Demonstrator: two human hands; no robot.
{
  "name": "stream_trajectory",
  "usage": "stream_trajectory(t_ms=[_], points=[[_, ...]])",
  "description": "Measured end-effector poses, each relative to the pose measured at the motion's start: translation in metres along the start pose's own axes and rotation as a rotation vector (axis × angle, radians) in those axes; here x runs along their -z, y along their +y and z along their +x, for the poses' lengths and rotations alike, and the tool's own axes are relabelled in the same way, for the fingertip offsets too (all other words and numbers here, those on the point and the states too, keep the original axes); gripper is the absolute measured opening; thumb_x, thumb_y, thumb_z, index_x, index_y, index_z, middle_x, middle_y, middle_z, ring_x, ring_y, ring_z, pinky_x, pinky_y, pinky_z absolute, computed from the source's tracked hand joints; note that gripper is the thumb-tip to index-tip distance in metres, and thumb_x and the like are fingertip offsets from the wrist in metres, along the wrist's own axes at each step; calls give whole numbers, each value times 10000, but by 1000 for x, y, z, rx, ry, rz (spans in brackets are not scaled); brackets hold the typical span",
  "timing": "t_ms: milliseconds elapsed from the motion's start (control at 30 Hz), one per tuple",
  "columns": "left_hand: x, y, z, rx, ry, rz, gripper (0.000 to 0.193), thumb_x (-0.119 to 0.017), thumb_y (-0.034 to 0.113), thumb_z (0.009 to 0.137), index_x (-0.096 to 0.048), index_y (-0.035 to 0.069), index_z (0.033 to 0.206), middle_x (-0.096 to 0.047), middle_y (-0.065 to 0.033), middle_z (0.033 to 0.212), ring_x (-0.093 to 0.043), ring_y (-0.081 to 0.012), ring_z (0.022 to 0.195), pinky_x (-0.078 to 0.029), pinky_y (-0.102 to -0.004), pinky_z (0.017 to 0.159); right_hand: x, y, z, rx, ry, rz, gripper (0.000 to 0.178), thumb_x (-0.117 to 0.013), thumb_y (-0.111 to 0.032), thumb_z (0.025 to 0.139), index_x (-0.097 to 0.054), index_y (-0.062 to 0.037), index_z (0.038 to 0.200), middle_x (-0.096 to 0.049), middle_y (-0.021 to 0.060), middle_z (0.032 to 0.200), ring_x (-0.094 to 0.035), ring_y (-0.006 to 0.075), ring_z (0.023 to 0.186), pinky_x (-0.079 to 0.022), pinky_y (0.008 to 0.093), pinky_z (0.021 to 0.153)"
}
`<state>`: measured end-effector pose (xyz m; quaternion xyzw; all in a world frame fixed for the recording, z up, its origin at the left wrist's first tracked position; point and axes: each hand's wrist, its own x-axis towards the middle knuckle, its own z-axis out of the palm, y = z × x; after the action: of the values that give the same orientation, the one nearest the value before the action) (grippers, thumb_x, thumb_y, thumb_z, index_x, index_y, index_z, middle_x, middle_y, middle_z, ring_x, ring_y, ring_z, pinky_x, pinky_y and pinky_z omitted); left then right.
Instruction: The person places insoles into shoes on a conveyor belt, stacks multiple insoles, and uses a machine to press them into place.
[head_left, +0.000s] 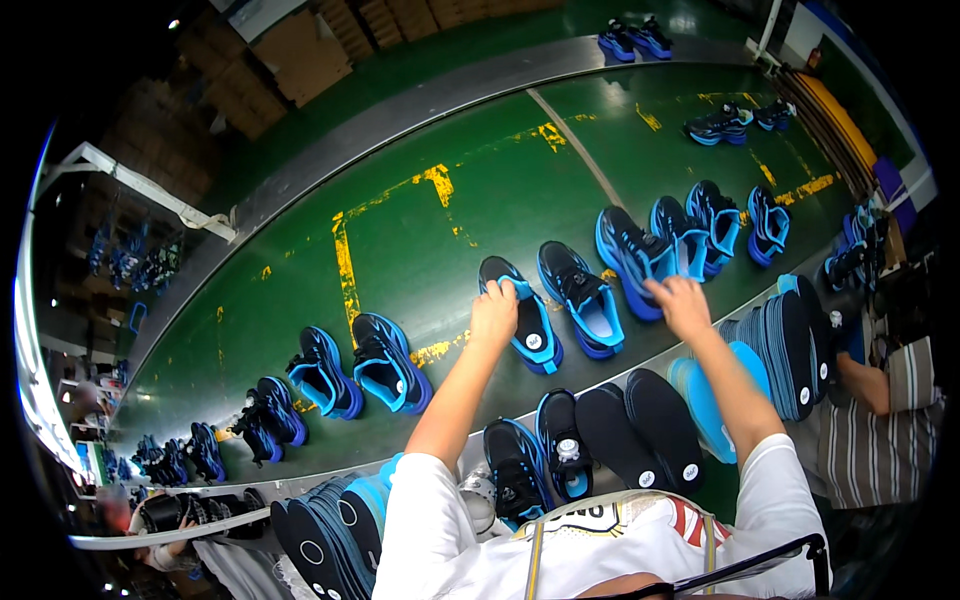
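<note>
My left hand [494, 313] is closed on the collar of a black-and-blue sneaker [524, 274], which stands on a green belt with a dark insole and a round white sticker inside. Beside it stands another sneaker [566, 265] with a pale insole showing. My right hand [684, 306] has its fingers curled at the heel of a third sneaker [624, 245], partly covering it. Just beyond that hand are two more sneakers, one with a light blue lining [688, 236]. Both forearms reach over the belt's near edge.
Near me lie loose black insoles [660, 428], an insole stack [768, 352] at right and another stack [325, 535] at left. Two sneakers [515, 468] rest among them. More sneakers [385, 362] line the green belt [300, 270]. A person in a striped garment [870, 450] is at my right.
</note>
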<state>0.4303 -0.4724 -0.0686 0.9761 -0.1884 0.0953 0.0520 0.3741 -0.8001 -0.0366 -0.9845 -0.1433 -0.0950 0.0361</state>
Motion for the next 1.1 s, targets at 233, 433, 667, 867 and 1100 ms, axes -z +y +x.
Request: stream_trajectory(t_ms=[233,433,667,867,1100], points=[[6,20,6,-98,-163,839,306,-384,214,772,-456,0,978,-484,-312,1005,-549,-322,584,-405,-402,474,52,-27,-24,39,217,129,320,-555,-75,675,-526,-79,993,-469,149,1046,-417,312,1027,-333,406,860],[6,20,7,-174,-211,615,255,-408,173,755,-473,37,961,-343,-360,1166,-559,-274,542,-414,-353,469,85,-88,-146,-267,-136,332,481,-610,-216,700,-463,-51,1128,-459,201,1082,-446,345,988,-323,442,874],[67,-5,17,-52,-314,-31,119,-468,85,695,-508,13,780,-386,-229,1210,-571,-297,851,-444,-394,697,103,-94,-197,-379,-293,340,663,-627,-256,699,-328,57,1200,-397,299,1127,-391,408,1044,-284,457,913],[85,-11,4,344,200,-1263,119,-507,-5,661,-444,-13,561,-572,-151,940,-551,-174,800,-433,-268,656,117,-71,-189,-416,-130,477,341,-509,-142,789,-472,66,1056,-465,296,1045,-481,409,939,-397,384,811],[42,104,12,43,263,-803,470,-579,83,685,-355,41,1097,-450,-178,1050,-532,-301,805,-438,-352,694,138,-36,-52,-376,-226,895,192,-584,-155,737,-587,37,728,-580,95,688,-532,133,622,-412,260,560]])
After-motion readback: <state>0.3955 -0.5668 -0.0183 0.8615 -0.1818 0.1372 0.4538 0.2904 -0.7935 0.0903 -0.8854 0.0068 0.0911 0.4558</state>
